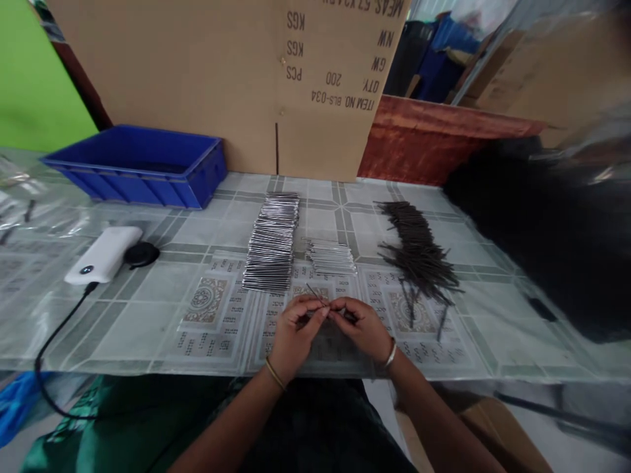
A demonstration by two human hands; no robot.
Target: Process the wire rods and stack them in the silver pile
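Head cam: your L hand (294,335) & R hand (367,330) pinch a thin dark strip (316,295) nr table edge (128,369), pc seemingly mid-work, metal rods (270,244) & dark strips (422,256) piled beyond, done qty unclear.

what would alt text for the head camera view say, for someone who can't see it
Two bare hands, left and right, meet fingertip to fingertip around a thin dark strand at a tile-patterned table. Beyond them lie a long row of shiny silver metal rods, a smaller silver bunch and a pile of thin dark-brown sticks; a blue plastic bin stands back left.
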